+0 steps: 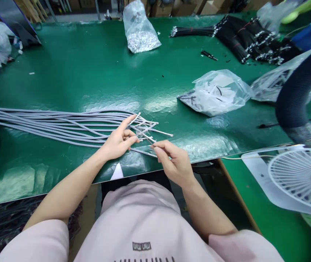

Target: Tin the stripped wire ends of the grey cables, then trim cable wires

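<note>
A bundle of grey cables [62, 123] runs from the left across the green table, its pale stripped ends [147, 125] fanned out in front of me. My left hand [121, 140] rests over the cables near those ends. Its index finger is stretched out along them, while the other fingers curl around toward the thumb. Just right of it, my right hand [172, 156] pinches a thin pale cable end between thumb and fingertips. One grey cable passes below both hands toward the table's front edge. What the left fingertips hold, if anything, is hard to make out.
Beyond the hands lie a clear bag of white parts [218, 92], a bag of small shiny pieces [143, 36] and bundled black wires [237, 36]. A black pen-like tool [209, 55] sits near the wires. A white fan [300, 178] and a dark flexible hose [294, 94] stand at right.
</note>
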`<act>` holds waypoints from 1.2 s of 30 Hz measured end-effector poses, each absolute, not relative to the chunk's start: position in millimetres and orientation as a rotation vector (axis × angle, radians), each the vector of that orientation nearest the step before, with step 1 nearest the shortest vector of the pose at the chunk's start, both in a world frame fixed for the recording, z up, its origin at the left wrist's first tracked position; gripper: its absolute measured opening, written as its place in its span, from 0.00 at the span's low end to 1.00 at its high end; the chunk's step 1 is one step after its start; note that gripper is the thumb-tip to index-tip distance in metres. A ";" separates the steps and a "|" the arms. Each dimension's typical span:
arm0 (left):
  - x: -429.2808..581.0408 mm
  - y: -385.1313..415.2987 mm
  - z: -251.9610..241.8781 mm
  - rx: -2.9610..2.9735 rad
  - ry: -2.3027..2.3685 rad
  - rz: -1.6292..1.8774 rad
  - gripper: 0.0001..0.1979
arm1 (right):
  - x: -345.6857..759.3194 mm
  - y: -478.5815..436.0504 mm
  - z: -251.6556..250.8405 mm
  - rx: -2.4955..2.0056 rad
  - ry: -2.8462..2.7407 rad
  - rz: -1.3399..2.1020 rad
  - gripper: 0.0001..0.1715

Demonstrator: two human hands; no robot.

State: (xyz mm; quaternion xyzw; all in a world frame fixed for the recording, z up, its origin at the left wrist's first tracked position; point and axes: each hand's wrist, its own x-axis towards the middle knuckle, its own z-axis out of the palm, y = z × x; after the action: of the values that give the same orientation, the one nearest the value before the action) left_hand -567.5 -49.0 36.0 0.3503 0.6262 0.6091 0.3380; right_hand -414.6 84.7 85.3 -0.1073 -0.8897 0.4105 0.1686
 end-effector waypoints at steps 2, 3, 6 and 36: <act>-568.2 -50.0 39.4 0.876 1.627 1.611 0.37 | -415.7 90.6 76.5 -0.360 -2.566 1.143 0.10; -568.4 -50.4 40.8 0.867 1.632 1.615 0.37 | -416.3 91.4 74.0 -0.371 -2.588 1.142 0.11; -568.6 -51.1 42.7 0.863 1.648 1.613 0.36 | -419.6 89.1 71.6 -0.374 -2.637 1.167 0.12; -562.5 -49.5 40.3 0.917 1.732 1.662 0.37 | -438.1 84.9 61.5 -0.445 -2.511 1.504 0.12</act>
State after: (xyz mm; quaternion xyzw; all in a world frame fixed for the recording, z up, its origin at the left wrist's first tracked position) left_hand -562.5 -49.5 40.3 0.3423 0.6468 0.6205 0.2820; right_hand -438.1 84.9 61.5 -0.1496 -0.8447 0.5059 0.0903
